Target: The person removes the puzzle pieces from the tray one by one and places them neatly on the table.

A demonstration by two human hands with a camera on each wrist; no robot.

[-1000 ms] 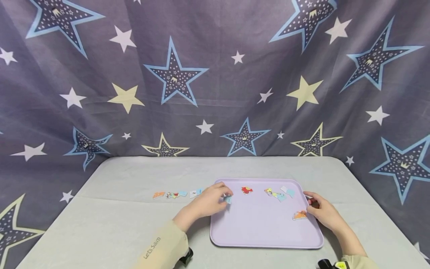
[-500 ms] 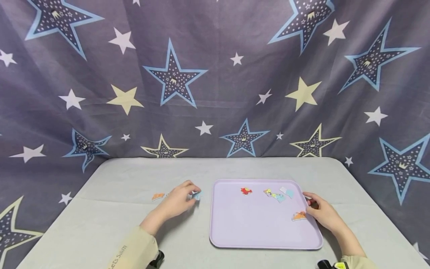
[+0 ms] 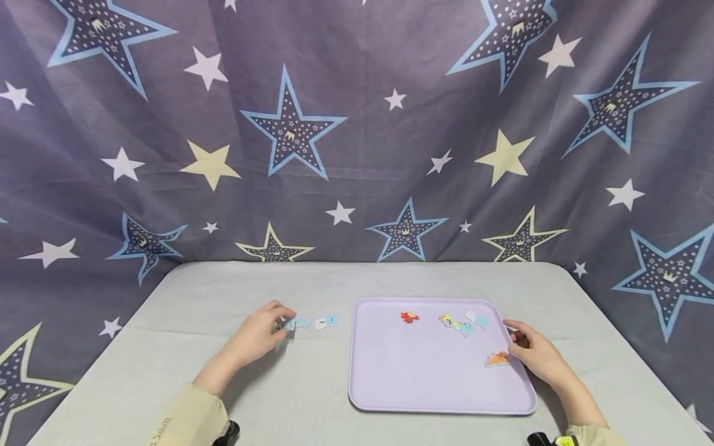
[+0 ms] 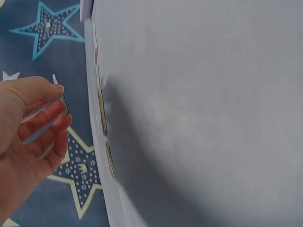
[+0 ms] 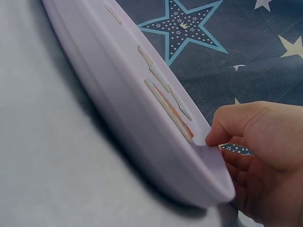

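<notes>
My left hand (image 3: 256, 334) pinches a thin light-blue puzzle piece (image 3: 289, 324) between thumb and fingers. In the left wrist view this puzzle piece (image 4: 65, 103) shows edge-on, raised above the table. Just right of that hand, a puzzle piece with a light-blue end (image 3: 303, 323) and a white-and-blue puzzle piece (image 3: 326, 321) lie in a row. Another puzzle piece (image 4: 110, 161) is hidden behind the hand in the head view. My right hand (image 3: 538, 353) grips the right rim of the lilac tray (image 3: 424, 384), thumb over the edge, as the right wrist view shows.
On the tray lie a red piece (image 3: 409, 317), a yellow-and-blue piece (image 3: 456, 324), a white-and-blue piece (image 3: 476, 319) and an orange piece (image 3: 497, 358). A star-patterned curtain (image 3: 357, 155) hangs behind the grey table (image 3: 290, 396).
My left hand has moved left from the tray's left edge, along the row of pieces, with the light-blue puzzle piece in its fingers. My right hand has stayed on the tray.
</notes>
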